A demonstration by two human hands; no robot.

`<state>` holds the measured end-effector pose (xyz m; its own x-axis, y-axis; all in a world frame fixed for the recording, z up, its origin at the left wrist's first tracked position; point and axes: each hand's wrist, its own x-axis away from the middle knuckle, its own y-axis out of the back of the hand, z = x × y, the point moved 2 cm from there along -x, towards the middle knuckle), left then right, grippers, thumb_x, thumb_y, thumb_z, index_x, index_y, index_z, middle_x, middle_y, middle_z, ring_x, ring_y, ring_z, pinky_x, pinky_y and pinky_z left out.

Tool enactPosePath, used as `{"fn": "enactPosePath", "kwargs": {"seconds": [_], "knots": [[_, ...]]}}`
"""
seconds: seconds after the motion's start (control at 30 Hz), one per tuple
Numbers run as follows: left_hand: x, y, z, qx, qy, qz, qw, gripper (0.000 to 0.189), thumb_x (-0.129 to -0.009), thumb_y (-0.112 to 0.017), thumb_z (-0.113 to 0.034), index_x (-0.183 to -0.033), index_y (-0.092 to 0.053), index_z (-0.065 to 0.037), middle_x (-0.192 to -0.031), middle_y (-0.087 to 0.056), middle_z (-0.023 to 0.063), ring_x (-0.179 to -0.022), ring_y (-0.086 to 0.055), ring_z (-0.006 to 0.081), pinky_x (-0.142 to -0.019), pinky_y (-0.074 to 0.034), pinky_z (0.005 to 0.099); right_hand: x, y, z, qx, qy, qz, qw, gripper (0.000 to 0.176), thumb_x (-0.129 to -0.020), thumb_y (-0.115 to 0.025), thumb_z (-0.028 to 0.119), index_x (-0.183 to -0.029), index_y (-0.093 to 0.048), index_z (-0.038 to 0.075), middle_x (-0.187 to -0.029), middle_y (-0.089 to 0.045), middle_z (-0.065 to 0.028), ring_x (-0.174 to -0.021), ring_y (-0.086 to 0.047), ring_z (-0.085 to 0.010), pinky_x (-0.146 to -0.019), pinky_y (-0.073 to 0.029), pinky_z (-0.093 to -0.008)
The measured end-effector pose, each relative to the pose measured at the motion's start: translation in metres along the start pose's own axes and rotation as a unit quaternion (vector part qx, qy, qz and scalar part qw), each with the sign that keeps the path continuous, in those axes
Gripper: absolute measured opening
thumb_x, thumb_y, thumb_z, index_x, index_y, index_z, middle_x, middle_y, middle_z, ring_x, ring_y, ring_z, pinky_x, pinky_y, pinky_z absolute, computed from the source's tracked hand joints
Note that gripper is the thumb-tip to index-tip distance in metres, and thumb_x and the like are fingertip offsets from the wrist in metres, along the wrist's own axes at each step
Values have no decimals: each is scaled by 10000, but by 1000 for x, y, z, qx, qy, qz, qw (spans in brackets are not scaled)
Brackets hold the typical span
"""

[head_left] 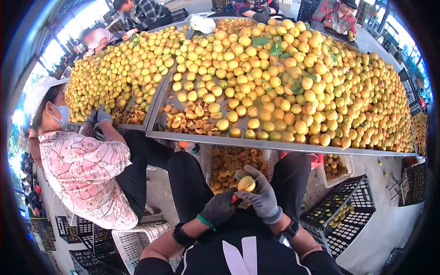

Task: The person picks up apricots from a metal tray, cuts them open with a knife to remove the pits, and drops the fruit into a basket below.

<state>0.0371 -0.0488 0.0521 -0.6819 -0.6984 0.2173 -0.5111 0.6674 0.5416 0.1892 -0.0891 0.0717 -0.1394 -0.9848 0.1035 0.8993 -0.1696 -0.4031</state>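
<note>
Both of my hands are gloved and meet above my lap. My right hand [262,198], in a grey glove, has its fingers closed around a yellow apricot-like fruit [246,184]. Close against it on the left, my left hand [219,206], in a dark glove with a green cuff edge, grips a small tool with a red part [235,199] that touches or nearly touches the fruit; its blade cannot be made out. Below and beyond the hands, between my knees, a white crate [206,160] holds many halved orange fruits [229,166].
A metal-edged table [275,145] bears heaped whole fruits [293,91] and a small pile of fruit pieces [190,120]. A masked co-worker [82,169] sits close on my left. Black crates [353,224] lie at right, a white crate [133,243] at lower left. Other people sit across the table.
</note>
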Motion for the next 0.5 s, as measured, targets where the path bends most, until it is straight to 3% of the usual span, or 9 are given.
{"fn": "enactPosePath", "kwargs": {"seconds": [0.13,0.2,0.3,0.33,0.4,0.43,0.5], "knots": [[1,6,-3,-84,14,-27,996,449,-817,-619,-226,-1214,-550,-28,-857,-658,228,-818,-655,379,-699,-518,471,0,-3,0,-21,-21,7,1000,679,-844,-719,81,-1408,-345,19,-1327,-519,-128,-1199,-524,-190,-993,-454,-305],[2,17,-17,-153,20,-37,987,395,-826,-612,-222,-1192,-562,-81,-794,-656,205,-789,-661,361,-648,-519,469,3,-8,-1,-191,-72,7,979,606,-880,-677,88,-1397,-368,27,-1331,-519,-121,-1208,-515,-185,-1002,-448,-296],[-2,17,-5,-179,-9,-57,982,353,-837,-601,-221,-1171,-562,-116,-809,-656,192,-744,-666,354,-603,-515,472,3,-10,-3,-219,-88,-10,972,547,-904,-650,111,-1380,-392,36,-1317,-530,-116,-1142,-556,-179,-960,-487,-300],[0,16,-3,-179,-9,-57,982,353,-837,-601,-221,-1171,-562,-116,-809,-656,192,-744,-666,354,-603,-515,472,5,-11,-2,-219,-88,-10,972,547,-904,-650,111,-1380,-392,36,-1317,-530,-116,-1142,-556,-179,-960,-487,-300],[-2,16,-4,-182,-53,-89,978,416,-841,-594,-212,-1240,-531,-115,-854,-660,177,-702,-667,338,-576,-514,455,7,-11,7,-55,-44,1,998,514,-924,-627,136,-1374,-398,41,-1286,-548,-113,-1045,-605,-177,-898,-532,-316],[-2,17,-4,-182,-54,-87,978,416,-841,-594,-212,-1240,-531,-115,-854,-660,177,-702,-667,338,-576,-514,455,7,-11,10,-55,-43,-1,998,514,-924,-627,136,-1374,-398,41,-1286,-548,-113,-1045,-605,-177,-898,-532,-316],[2,22,-10,-207,-69,-84,972,562,-845,-588,-207,-1379,-437,-117,-877,-660,151,-660,-661,315,-558,-511,432,9,-9,15,-62,-43,25,997,479,-941,-605,165,-1359,-410,33,-1272,-551,-111,-970,-633,-178,-853,-557,-331]]}}
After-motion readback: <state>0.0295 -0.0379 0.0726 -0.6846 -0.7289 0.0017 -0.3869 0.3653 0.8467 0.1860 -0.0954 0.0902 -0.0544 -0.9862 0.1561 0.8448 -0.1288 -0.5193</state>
